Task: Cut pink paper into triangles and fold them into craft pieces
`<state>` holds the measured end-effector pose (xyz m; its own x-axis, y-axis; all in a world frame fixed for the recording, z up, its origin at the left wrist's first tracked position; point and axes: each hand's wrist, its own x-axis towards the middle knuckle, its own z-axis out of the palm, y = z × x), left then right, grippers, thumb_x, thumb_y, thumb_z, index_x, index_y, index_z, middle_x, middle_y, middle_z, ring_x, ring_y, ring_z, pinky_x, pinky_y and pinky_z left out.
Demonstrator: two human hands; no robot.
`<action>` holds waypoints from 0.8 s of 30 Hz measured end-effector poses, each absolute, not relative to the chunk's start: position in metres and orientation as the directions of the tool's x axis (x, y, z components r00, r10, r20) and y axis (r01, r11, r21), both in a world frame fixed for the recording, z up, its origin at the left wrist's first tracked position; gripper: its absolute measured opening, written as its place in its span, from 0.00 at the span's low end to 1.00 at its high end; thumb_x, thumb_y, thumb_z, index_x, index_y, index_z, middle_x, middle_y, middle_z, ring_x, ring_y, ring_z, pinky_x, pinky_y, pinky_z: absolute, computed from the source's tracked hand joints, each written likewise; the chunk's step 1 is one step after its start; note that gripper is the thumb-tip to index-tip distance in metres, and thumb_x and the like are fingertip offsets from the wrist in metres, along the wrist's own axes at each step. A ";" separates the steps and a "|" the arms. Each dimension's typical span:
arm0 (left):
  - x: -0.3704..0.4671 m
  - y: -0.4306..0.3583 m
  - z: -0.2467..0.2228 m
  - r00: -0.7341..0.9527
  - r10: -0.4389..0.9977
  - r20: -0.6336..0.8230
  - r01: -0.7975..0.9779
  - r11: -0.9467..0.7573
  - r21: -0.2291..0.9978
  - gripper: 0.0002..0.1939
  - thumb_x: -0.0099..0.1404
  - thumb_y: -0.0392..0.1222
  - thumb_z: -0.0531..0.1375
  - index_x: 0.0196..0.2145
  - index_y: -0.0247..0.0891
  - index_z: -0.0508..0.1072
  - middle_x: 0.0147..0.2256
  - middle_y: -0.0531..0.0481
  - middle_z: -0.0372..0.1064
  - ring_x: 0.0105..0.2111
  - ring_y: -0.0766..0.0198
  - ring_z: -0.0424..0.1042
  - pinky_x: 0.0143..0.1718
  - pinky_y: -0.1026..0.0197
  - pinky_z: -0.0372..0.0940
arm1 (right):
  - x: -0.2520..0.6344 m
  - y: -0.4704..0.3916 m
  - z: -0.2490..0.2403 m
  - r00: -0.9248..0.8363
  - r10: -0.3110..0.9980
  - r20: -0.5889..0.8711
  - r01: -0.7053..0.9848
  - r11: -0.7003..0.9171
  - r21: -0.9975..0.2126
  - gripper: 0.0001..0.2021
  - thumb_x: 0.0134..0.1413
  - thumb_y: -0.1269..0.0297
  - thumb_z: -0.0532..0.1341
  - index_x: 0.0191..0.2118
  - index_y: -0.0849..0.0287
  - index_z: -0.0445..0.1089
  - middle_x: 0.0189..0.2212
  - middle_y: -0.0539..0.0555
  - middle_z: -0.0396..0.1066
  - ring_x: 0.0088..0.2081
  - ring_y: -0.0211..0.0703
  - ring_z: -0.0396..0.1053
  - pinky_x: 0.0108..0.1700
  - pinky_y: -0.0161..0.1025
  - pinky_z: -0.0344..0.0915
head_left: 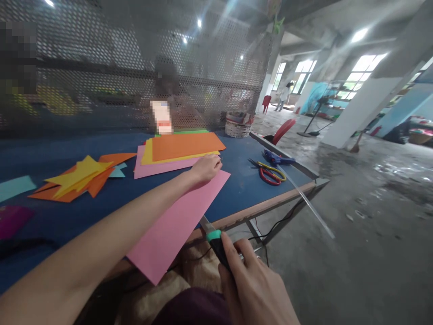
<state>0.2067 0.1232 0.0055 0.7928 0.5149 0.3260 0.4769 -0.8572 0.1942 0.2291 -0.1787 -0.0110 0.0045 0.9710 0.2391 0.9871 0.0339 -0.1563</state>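
Note:
A long pink sheet of paper (179,225) slants across the front edge of the blue table, its near corner hanging over. My left hand (206,168) is closed at the sheet's far end; its curled fingertips are hidden. In my right hand (255,275) is a knife (214,235) with a black and green handle. The knife's flat metal blade lies beside the sheet's right edge; its tip seems partly hidden by the paper. Beyond my left hand lies a stack of coloured sheets, with an orange sheet (186,145) on top.
Scissors (270,174) with red and yellow handles and a blue glue gun (277,158) lie at the right, a clear glue stick (307,203) jutting past the edge. Yellow paper cutouts (81,174) lie left. A basket (238,125) stands by the mesh screen (209,90).

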 end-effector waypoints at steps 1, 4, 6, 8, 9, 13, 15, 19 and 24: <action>0.206 0.124 0.003 0.788 0.521 0.329 0.484 -0.854 0.193 0.16 0.67 0.46 0.57 0.50 0.36 0.68 0.49 0.44 0.67 0.45 0.59 0.70 0.45 0.50 0.68 | 0.229 -0.179 -0.011 0.004 0.970 0.242 0.987 0.035 -0.157 0.25 0.63 0.64 0.48 0.64 0.62 0.48 0.42 0.59 0.68 0.33 0.45 0.75 0.23 0.40 0.73; 0.200 0.121 0.001 0.781 0.530 0.330 0.495 -0.848 0.189 0.16 0.67 0.47 0.57 0.48 0.36 0.68 0.47 0.45 0.68 0.44 0.59 0.70 0.45 0.50 0.67 | 0.228 -0.180 -0.012 -0.021 0.965 0.260 0.988 0.060 -0.141 0.24 0.63 0.64 0.47 0.63 0.63 0.50 0.44 0.61 0.68 0.31 0.44 0.75 0.24 0.38 0.73; 0.196 0.117 0.001 0.778 0.533 0.333 0.499 -0.846 0.189 0.13 0.68 0.46 0.56 0.44 0.35 0.70 0.44 0.46 0.69 0.43 0.60 0.70 0.45 0.50 0.67 | 0.226 -0.181 -0.013 -0.046 0.960 0.277 0.988 0.084 -0.126 0.23 0.64 0.64 0.47 0.63 0.64 0.51 0.43 0.62 0.69 0.30 0.43 0.74 0.23 0.37 0.72; 0.192 0.113 0.002 0.774 0.536 0.337 0.500 -0.844 0.194 0.11 0.69 0.44 0.54 0.38 0.34 0.71 0.40 0.46 0.70 0.43 0.59 0.69 0.46 0.50 0.65 | 0.225 -0.183 -0.014 -0.065 0.956 0.287 0.988 0.101 -0.114 0.23 0.64 0.64 0.46 0.62 0.65 0.51 0.42 0.62 0.69 0.30 0.43 0.74 0.22 0.36 0.72; 0.190 0.110 0.003 0.772 0.538 0.338 0.500 -0.843 0.199 0.11 0.69 0.43 0.53 0.35 0.34 0.71 0.38 0.45 0.70 0.43 0.57 0.69 0.46 0.50 0.64 | 0.224 -0.184 -0.014 -0.075 0.954 0.289 0.988 0.110 -0.108 0.23 0.63 0.64 0.47 0.63 0.64 0.51 0.42 0.62 0.69 0.29 0.42 0.74 0.22 0.35 0.72; 0.174 0.095 0.005 0.773 0.542 0.331 0.497 -0.840 0.216 0.13 0.68 0.43 0.50 0.38 0.34 0.71 0.42 0.40 0.70 0.46 0.53 0.67 0.49 0.51 0.63 | 0.223 -0.187 -0.015 -0.105 0.945 0.309 0.988 0.136 -0.077 0.24 0.64 0.65 0.46 0.63 0.64 0.50 0.38 0.60 0.70 0.27 0.41 0.74 0.21 0.33 0.71; 0.161 0.084 0.006 0.790 0.528 0.312 0.481 -0.849 0.217 0.17 0.69 0.44 0.48 0.47 0.32 0.70 0.48 0.39 0.68 0.51 0.53 0.65 0.53 0.51 0.60 | 0.225 -0.187 -0.016 -0.113 0.940 0.321 0.989 0.136 -0.053 0.23 0.65 0.64 0.45 0.63 0.65 0.51 0.38 0.60 0.70 0.27 0.41 0.74 0.21 0.33 0.71; 0.130 0.059 0.005 0.851 0.476 0.220 0.433 -0.875 0.218 0.27 0.71 0.51 0.42 0.63 0.38 0.54 0.63 0.45 0.53 0.63 0.55 0.52 0.63 0.48 0.48 | 0.227 -0.186 -0.017 -0.155 0.939 0.308 0.986 0.167 -0.012 0.23 0.64 0.65 0.44 0.62 0.66 0.52 0.38 0.60 0.71 0.24 0.38 0.72 0.18 0.30 0.68; 0.112 0.041 0.000 0.874 0.484 -0.035 0.480 -0.852 0.209 0.29 0.72 0.55 0.33 0.67 0.46 0.43 0.68 0.56 0.36 0.67 0.60 0.37 0.65 0.44 0.33 | 0.223 -0.183 -0.019 -0.141 0.931 0.335 0.989 0.150 -0.001 0.23 0.64 0.65 0.44 0.62 0.68 0.51 0.38 0.62 0.71 0.25 0.40 0.73 0.19 0.32 0.69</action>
